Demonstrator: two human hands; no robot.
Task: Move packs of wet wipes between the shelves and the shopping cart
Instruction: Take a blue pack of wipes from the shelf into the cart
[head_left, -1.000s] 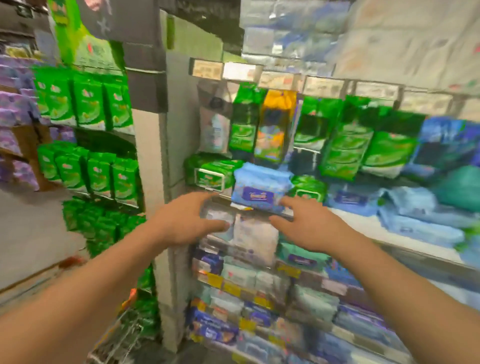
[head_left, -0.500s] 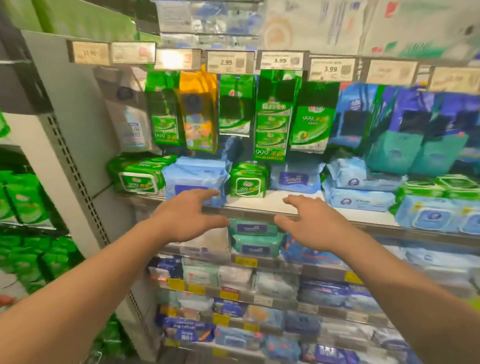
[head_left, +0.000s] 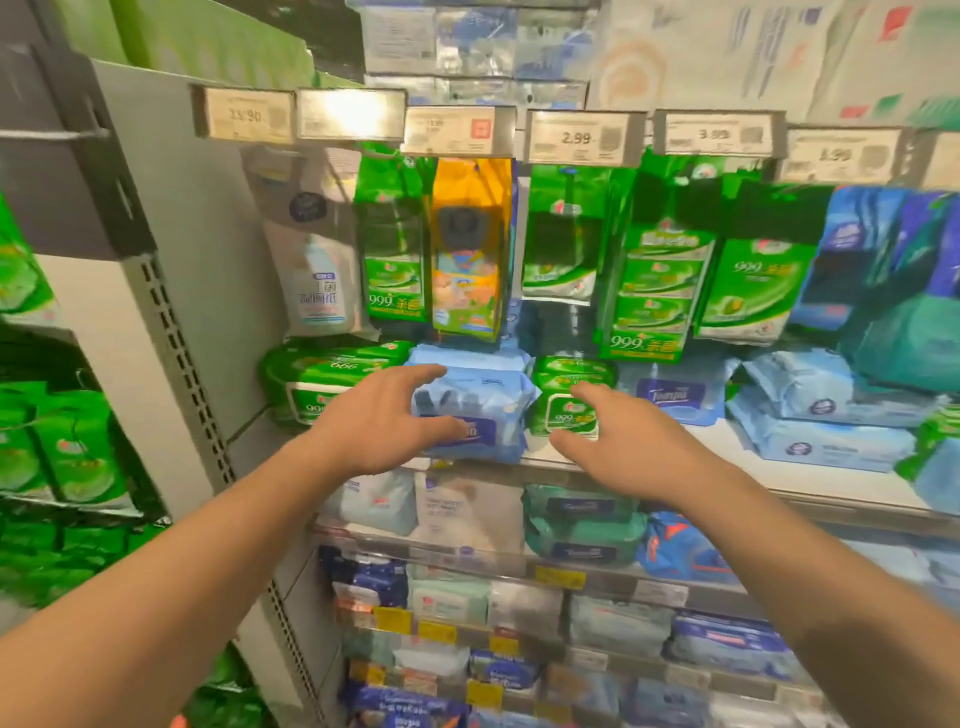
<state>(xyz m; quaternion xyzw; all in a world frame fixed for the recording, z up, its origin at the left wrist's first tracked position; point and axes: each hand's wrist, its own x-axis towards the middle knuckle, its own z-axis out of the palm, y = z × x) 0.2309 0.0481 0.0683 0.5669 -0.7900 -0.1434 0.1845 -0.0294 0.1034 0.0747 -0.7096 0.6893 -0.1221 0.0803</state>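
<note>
**Both hands spread at the blue wipes pack on the shelf**

Two bare forearms reach up from the lower corners toward the white shelf (head_left: 727, 447). The left hand (head_left: 376, 423) has its grip spread wide: the fingers arch over the top left corner of the light blue wet wipes pack (head_left: 475, 402) and the thumb lies across the pack's lower left front, by its dark blue label. Whether the fingers actually press the wrapper cannot be told. The right hand (head_left: 621, 441) is also spread, fingers straight and apart, holding nothing; it hovers just right of the blue pack, in front of the small green tub pack (head_left: 569, 395).

The blue pack sits on the front edge of the white shelf, on top of another like it, between the small green tub pack on its right and a wider green lidded pack (head_left: 322, 382) on its left. Further right of the blue pack, on the same shelf, lie more pale blue packs (head_left: 810, 410).

Behind and above the blue pack hang green sachets (head_left: 654, 291) and an orange pack (head_left: 467, 260) beneath a row of price tags (head_left: 582, 137). Below the blue pack's shelf, lower shelves carry teal, white and dark blue packs (head_left: 582, 535). Left of the blue pack, past the grey perforated upright (head_left: 182, 353), stand further green packs (head_left: 67, 452).
</note>
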